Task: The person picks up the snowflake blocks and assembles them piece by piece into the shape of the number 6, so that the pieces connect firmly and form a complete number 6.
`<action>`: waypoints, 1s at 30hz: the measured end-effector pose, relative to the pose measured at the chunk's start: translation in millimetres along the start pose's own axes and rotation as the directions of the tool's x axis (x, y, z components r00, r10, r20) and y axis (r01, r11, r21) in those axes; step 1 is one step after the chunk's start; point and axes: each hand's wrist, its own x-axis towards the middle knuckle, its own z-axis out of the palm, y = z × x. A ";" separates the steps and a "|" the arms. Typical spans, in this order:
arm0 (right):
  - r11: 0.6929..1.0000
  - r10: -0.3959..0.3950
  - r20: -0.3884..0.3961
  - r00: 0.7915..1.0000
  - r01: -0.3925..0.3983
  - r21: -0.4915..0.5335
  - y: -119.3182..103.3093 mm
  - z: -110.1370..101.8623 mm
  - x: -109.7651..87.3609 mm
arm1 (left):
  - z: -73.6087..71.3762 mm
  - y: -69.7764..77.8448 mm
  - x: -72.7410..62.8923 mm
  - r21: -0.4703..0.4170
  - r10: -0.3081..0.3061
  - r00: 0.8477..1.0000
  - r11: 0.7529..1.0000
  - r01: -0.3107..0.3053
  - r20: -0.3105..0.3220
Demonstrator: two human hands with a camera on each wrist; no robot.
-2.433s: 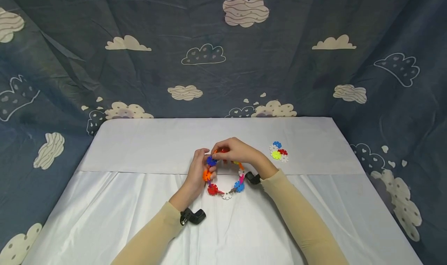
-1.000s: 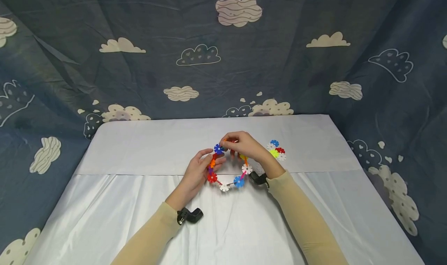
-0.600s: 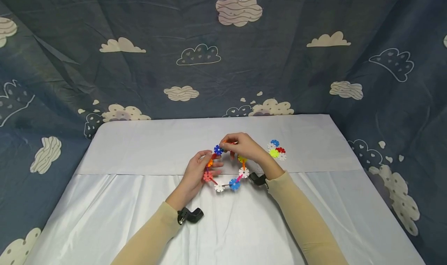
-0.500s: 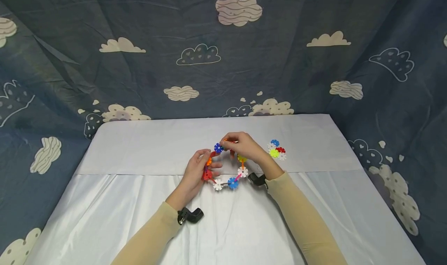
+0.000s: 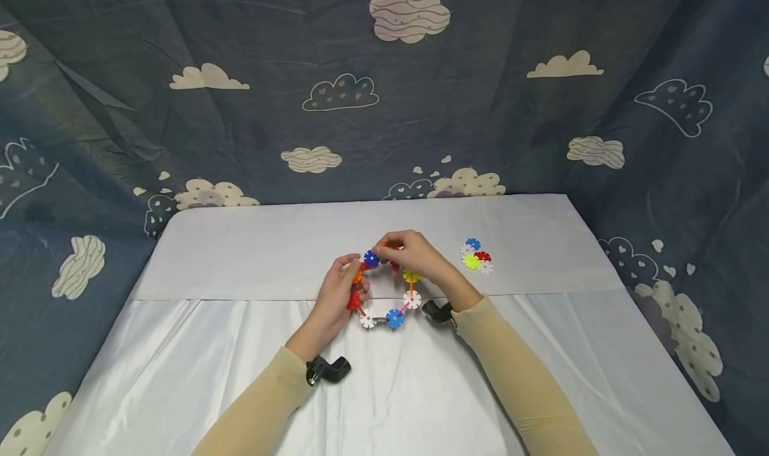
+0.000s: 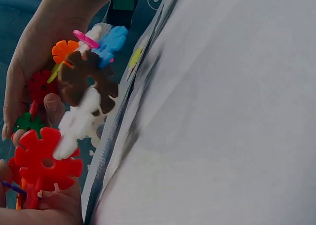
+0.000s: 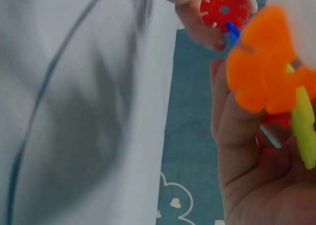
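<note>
A ring of linked plastic snowflake discs is held up between both hands over the white-covered table. In the head view, a dark blue disc (image 5: 371, 259) is at its upper left, and a white disc (image 5: 412, 300) and a light blue disc (image 5: 394, 318) are along its lower side. My left hand (image 5: 332, 296) grips the ring's left side, around red and orange discs; the left wrist view shows a red disc (image 6: 47, 161) by these fingers. My right hand (image 5: 416, 256) pinches the ring's far side beside the dark blue disc, partly covering those pieces. An orange disc (image 7: 261, 62) looms large in the right wrist view.
Several loose discs, blue, white, red and a yellow one (image 5: 471, 262), lie in a small cluster right of my right hand. The white tablecloth (image 5: 240, 249) reaches back to a dark curtain (image 5: 270, 129) with cloud prints. Each wrist wears a black camera (image 5: 335, 370).
Over the last second, the right hand has shifted slightly left toward the left hand. The ring's lower side has swung left. The loose discs remain where they were.
</note>
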 end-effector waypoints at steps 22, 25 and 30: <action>0.999 -0.038 0.179 0.983 0.034 0.025 18.9 -3.7 5.0 | 0.9 8.1 -8.9 0.158 -0.111 0.986 0.983 0.091 0.124; 0.996 -0.014 0.191 0.981 -0.002 0.086 17.8 -2.9 6.5 | -0.3 14.4 -12.0 0.202 -0.132 0.982 0.974 0.104 0.132; 0.997 -0.005 0.173 0.985 -0.010 0.082 9.7 0.1 10.7 | 2.3 15.9 -14.4 0.214 -0.127 0.985 0.972 0.099 0.121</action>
